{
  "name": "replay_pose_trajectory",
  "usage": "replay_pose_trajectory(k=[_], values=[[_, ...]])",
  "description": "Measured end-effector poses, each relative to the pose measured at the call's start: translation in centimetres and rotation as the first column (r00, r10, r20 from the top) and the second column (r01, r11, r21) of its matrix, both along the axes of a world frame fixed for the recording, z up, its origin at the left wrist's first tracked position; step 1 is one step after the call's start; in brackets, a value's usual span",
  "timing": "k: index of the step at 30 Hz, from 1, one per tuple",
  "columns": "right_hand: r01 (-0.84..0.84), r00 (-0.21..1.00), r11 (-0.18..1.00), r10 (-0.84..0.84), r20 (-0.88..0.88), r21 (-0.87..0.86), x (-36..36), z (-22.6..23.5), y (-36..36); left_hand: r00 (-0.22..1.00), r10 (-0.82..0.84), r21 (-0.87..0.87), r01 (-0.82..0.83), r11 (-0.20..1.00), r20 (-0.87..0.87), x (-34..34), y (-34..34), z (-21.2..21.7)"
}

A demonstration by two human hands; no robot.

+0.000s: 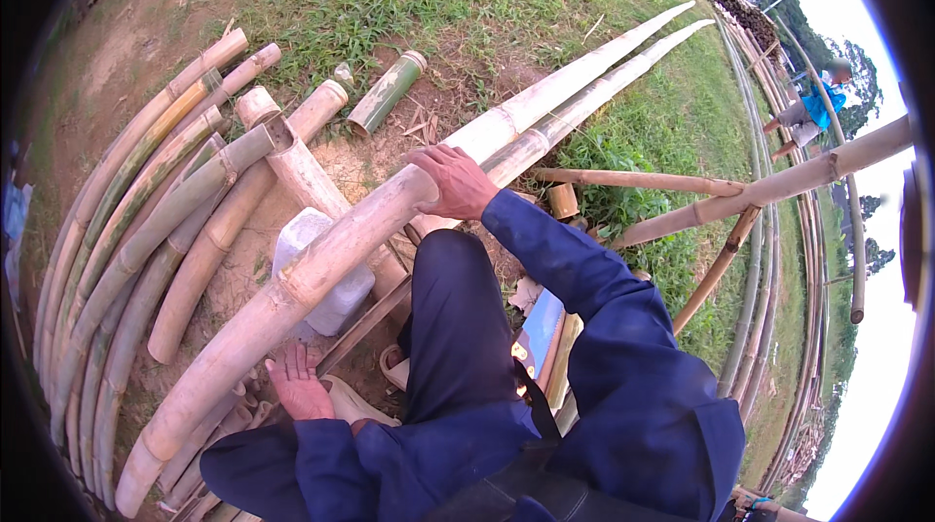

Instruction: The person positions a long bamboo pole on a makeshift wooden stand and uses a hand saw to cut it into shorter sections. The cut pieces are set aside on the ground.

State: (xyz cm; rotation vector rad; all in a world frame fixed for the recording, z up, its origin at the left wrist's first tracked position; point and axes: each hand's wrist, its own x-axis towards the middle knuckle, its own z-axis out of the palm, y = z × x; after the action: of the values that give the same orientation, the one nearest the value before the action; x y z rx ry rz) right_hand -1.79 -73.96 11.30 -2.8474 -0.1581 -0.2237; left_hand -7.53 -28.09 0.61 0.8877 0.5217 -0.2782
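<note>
A long, pale bamboo pole (331,254) runs slantwise in front of me, from the lower left to the far upper right. My right hand (453,181) is wrapped over the pole near its middle, thumb and fingers resting across its top. Lower down, beside the same pole, my left hand (300,388) is held palm up with fingers spread, gripping nothing. A second bamboo pole (584,115) lies alongside the far half of the first. Beneath the pole sits a whitish, bulky object (310,230); its kind is unclear. My raised knee (453,274) is just right of the pole.
Several cut bamboo lengths (175,147) are stacked at the left. A short green bamboo piece (388,93) lies on the dirt. A bamboo frame bar (779,181) crosses at the right. Beside my right sleeve is a blue flat object (541,327), partly hidden. A person in blue (821,108) is far right.
</note>
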Motion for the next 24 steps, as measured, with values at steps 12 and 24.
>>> replay_pose_trajectory(k=[12,24], values=[[-0.364,0.904,0.877,0.251,-0.347,-0.313,5.7,0.2,-0.9,0.978,0.199,-0.167,-0.185,0.968,0.068,1.8,-1.2,0.3],[-0.415,0.881,0.895,0.35,-0.317,-0.164,5.9,-0.6,1.0,0.926,0.377,-0.14,-0.377,0.916,-0.025,4.8,-5.1,1.7]])
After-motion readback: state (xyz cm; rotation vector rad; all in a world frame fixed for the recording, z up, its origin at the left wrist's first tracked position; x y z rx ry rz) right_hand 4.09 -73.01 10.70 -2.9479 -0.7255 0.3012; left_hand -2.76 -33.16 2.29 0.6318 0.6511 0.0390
